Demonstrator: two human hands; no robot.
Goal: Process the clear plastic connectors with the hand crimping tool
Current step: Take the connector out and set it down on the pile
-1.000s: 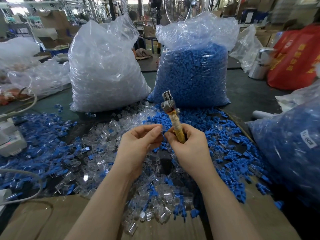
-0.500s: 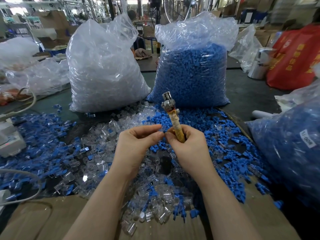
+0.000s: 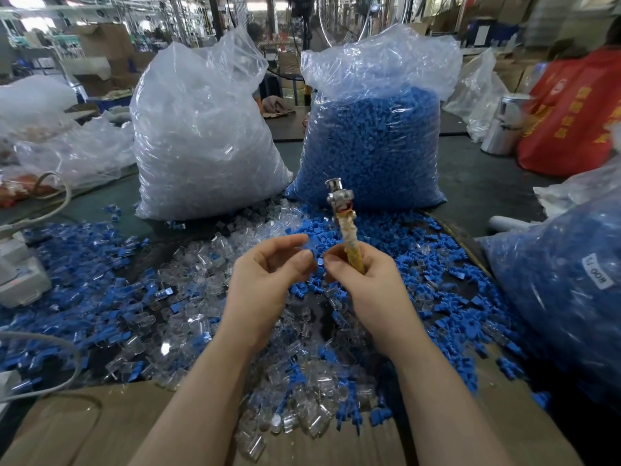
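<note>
My right hand [image 3: 369, 284] grips the hand crimping tool [image 3: 349, 230] by its yellowish wrapped handle, and the metal head points up and away from me. My left hand [image 3: 265, 284] is just left of it, thumb and forefinger pinched on a small clear plastic connector [image 3: 302, 246] that shows only as a faint blur. The two hands are a finger's width apart. Loose clear connectors [image 3: 302, 408] lie heaped below my wrists, mixed with blue plastic parts [image 3: 420, 237] spread over the table.
Behind the pile stand a big bag of clear parts [image 3: 201, 136] and a bag of blue parts [image 3: 373, 146]. Another blue-filled bag [image 3: 564, 297] crowds the right. A white device [image 3: 20, 280] and a cable [image 3: 50, 391] sit at left. Cardboard [image 3: 84, 425] covers the near edge.
My hands' fingertips were touching beside the tool's handle; now my left hand has drawn slightly left and opened a small gap. The tool stays upright in my right hand.
</note>
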